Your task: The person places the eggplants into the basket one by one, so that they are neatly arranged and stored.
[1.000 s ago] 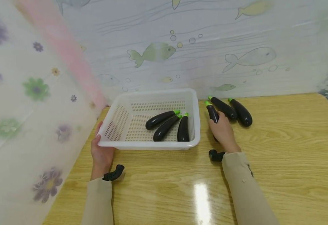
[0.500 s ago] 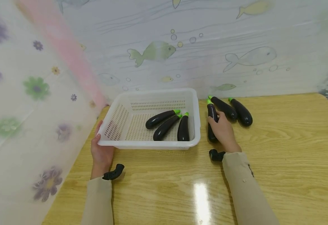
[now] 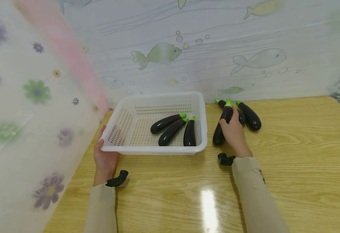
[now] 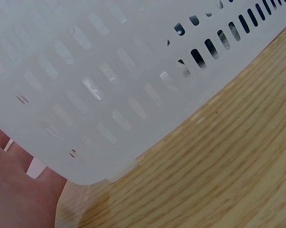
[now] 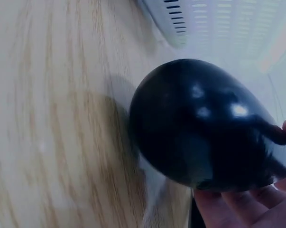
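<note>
In the head view my right hand (image 3: 234,131) grips a dark, glossy eggplant (image 3: 220,133) with a bright green stem, just right of the white plastic basket (image 3: 158,149). Its thumb lies on the near side and the fingers go round the far side. The right wrist view shows the rounded end of this eggplant (image 5: 195,128) close up, with fingertips (image 5: 237,206) at its lower side. My left hand (image 3: 105,158) holds the basket's front left corner, its fingers along the outer wall and partly hidden by the rim. Three eggplants (image 3: 172,132) lie inside the basket, toward its right.
Two more eggplants lie on the wooden table (image 3: 170,194) at the right: one (image 3: 249,116) in full view, the other (image 3: 241,117) partly behind the held one. A wall covering with printed fish (image 3: 164,53) stands behind the table, and a flowered one (image 3: 37,92) at the left.
The eggplant in my right hand has turned, its stem swinging right across the one behind it. The right hand has shifted slightly right. My left hand and the basket stay put.
</note>
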Tool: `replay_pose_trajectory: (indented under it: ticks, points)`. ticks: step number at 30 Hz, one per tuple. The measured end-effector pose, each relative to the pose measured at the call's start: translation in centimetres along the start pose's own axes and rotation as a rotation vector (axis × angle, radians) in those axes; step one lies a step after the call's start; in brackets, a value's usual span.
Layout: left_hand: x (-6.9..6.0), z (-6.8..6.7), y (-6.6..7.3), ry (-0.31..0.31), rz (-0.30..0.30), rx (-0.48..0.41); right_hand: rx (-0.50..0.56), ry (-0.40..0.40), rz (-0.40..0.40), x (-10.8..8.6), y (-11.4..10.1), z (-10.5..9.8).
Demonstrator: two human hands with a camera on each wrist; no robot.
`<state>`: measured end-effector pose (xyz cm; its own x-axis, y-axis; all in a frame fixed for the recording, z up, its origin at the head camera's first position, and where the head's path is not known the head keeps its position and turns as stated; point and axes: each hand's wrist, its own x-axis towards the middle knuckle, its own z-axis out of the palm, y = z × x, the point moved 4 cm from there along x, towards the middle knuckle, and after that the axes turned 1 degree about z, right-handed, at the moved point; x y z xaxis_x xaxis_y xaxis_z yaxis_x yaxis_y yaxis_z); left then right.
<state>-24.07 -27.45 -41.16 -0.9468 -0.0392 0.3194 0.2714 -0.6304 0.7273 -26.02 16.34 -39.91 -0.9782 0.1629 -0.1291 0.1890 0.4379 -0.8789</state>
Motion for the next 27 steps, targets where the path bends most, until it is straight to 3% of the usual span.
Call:
replay_pose_trajectory:
  ticks: [9, 27]
  points:
    - [0.0, -0.1, -0.1, -0.008, 0.003, -0.010, 0.101, 0.015, -0.059, -0.2, -0.8, -0.2]
    - [-0.1, 0.0, 0.1, 0.004, -0.001, 0.008, 0.188, 0.088, -0.127, -0.4, -2.0, -0.6]
